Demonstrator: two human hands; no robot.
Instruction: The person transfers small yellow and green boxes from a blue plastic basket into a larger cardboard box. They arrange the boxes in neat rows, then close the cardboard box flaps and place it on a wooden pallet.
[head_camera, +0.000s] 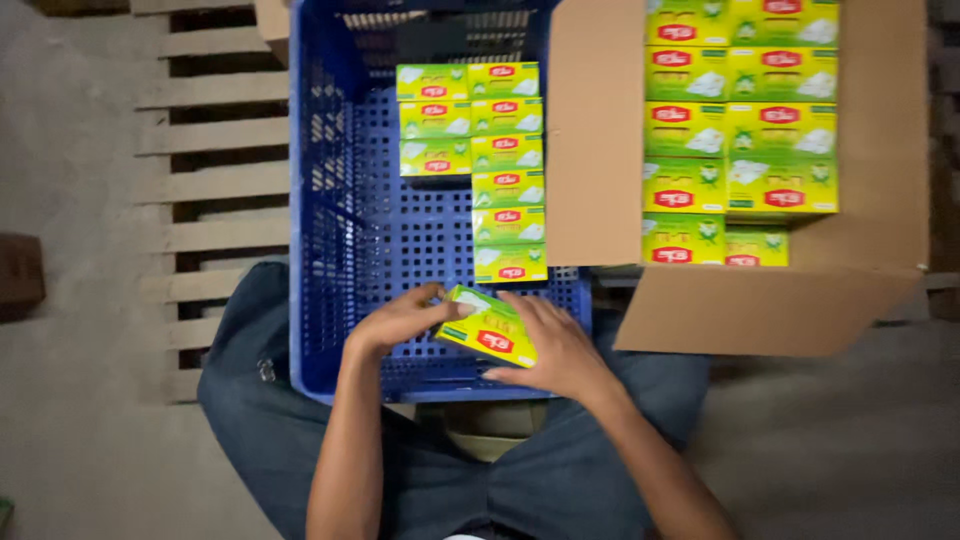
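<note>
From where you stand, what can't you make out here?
Head view:
- Small box: its near face, covered by the left hand and right hand.
- Blue crate: far end cut off by the top edge.
- Cardboard carton: lower layers hidden under the top boxes.

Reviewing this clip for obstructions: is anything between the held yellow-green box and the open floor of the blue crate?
Nothing visible. Both hands, left hand and right hand, grip the box over the blue crate; bare floor lies directly beneath.

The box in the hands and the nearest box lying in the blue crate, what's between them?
In the head view, only bare blue crate floor lies between the held box and the nearest box of the column. Left hand and right hand grip the held box.
</note>
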